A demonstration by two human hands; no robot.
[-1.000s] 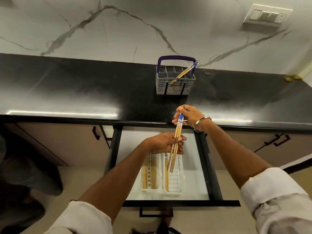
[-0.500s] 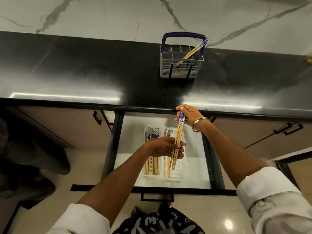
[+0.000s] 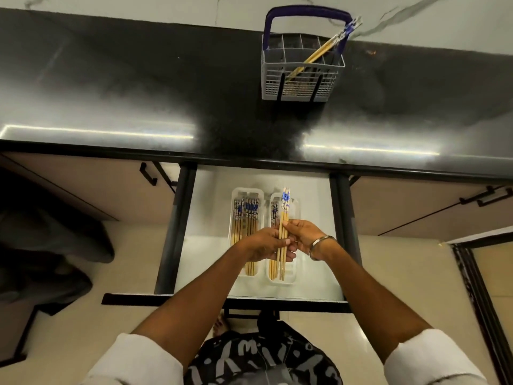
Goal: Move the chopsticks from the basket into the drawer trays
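Note:
A bundle of wooden chopsticks with blue-patterned tops (image 3: 284,209) is held lengthwise over the right white tray (image 3: 294,276) in the open drawer (image 3: 205,245). My left hand (image 3: 266,245) grips the bundle near its middle from the left. My right hand (image 3: 302,234) pinches it from the right, a metal bangle on the wrist. The left tray (image 3: 246,191) holds several chopsticks; the right tray holds a few under the bundle. On the black counter the grey basket (image 3: 301,79) with a blue handle holds more chopsticks (image 3: 324,50) leaning to the right.
The counter's front edge (image 3: 249,159) overhangs the drawer's back. Black drawer rails (image 3: 177,226) flank both sides, and the drawer front (image 3: 222,300) is near my body. Cabinet handles (image 3: 148,175) sit to the left and right. Dark cloth lies on the floor at left.
My right hand slid down from the chopsticks' top to their middle beside my left hand. The bundle came down lengthwise over the right tray. The camera tilted further down.

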